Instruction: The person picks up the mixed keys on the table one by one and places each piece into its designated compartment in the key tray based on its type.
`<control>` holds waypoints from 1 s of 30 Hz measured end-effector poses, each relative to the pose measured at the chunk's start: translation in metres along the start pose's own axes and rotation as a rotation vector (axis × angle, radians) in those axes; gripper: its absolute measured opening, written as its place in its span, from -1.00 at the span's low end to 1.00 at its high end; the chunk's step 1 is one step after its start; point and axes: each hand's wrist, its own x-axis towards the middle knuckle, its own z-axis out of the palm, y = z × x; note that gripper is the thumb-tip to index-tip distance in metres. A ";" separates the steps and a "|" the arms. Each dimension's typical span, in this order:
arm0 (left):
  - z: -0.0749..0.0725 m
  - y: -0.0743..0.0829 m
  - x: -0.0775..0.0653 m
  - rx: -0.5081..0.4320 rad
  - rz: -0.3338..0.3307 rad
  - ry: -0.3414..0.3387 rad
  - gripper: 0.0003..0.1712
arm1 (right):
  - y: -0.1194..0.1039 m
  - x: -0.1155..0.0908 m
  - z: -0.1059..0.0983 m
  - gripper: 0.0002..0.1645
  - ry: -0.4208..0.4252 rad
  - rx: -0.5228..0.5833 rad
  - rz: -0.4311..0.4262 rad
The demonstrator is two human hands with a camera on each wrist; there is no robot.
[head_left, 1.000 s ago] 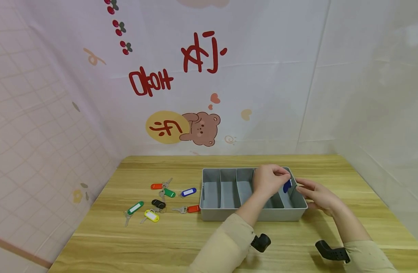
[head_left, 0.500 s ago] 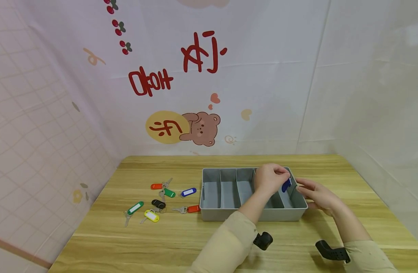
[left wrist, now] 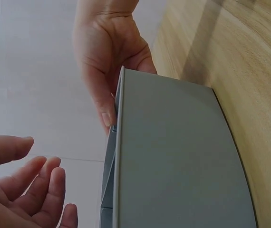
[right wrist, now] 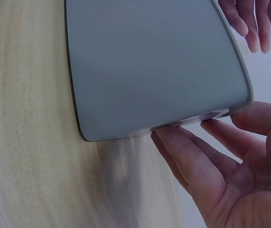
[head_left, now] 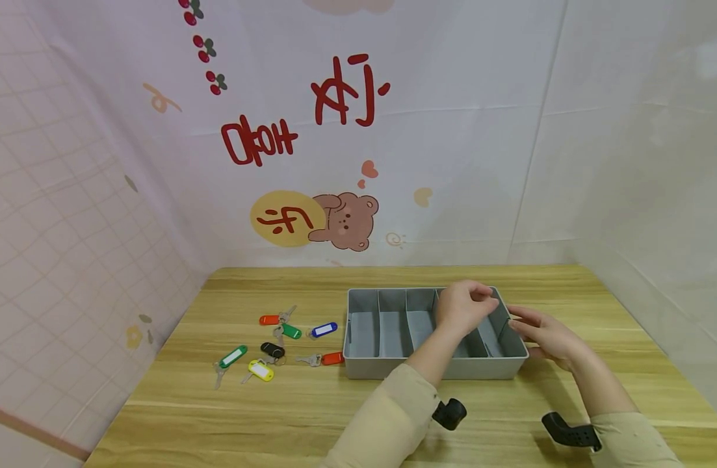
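Above the right end of a grey divided storage box (head_left: 364, 369), my left hand (head_left: 462, 311) hovers palm inward. Its fingers are loosely bent, and in the left wrist view a gap shows between the left thumb and the fingers (left wrist: 43, 190), with nothing held. My right hand (head_left: 547, 335) grips the box's right end, thumb at the rim and fingers against the outer end wall, as the right wrist view shows. No blue key tag is visible near the left hand; part of the right-hand compartments lies hidden behind that hand.
Left of the box, keys with tags lie on the wooden table (head_left: 229, 429): two orange-red (head_left: 333, 358), two green (head_left: 233, 355), one blue (head_left: 324, 329), one black (head_left: 272, 350) and one yellow (head_left: 260, 370). A printed cloth (head_left: 452, 143) hangs behind the table.
The blue key tag that hung from my left fingers over the rightmost compartment is gone from view; those fingers have let go. My right hand has stayed at the box end.
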 end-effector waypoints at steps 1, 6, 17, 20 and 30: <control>-0.001 0.001 -0.001 0.001 -0.004 -0.010 -0.87 | 0.000 0.000 0.000 -0.21 0.000 0.000 0.000; -0.006 0.003 -0.006 -0.009 -0.004 -0.063 -0.78 | 0.001 0.000 0.000 -0.20 -0.004 -0.005 0.003; -0.026 0.003 -0.017 -0.054 0.061 -0.184 -0.62 | 0.001 -0.002 0.000 -0.19 -0.001 -0.017 0.004; -0.031 0.001 -0.019 -0.058 0.080 -0.211 -0.59 | 0.001 -0.002 0.000 -0.19 -0.003 -0.013 0.001; -0.045 -0.006 -0.023 -0.046 0.144 -0.236 -0.51 | 0.001 -0.001 0.001 -0.19 -0.001 -0.002 -0.001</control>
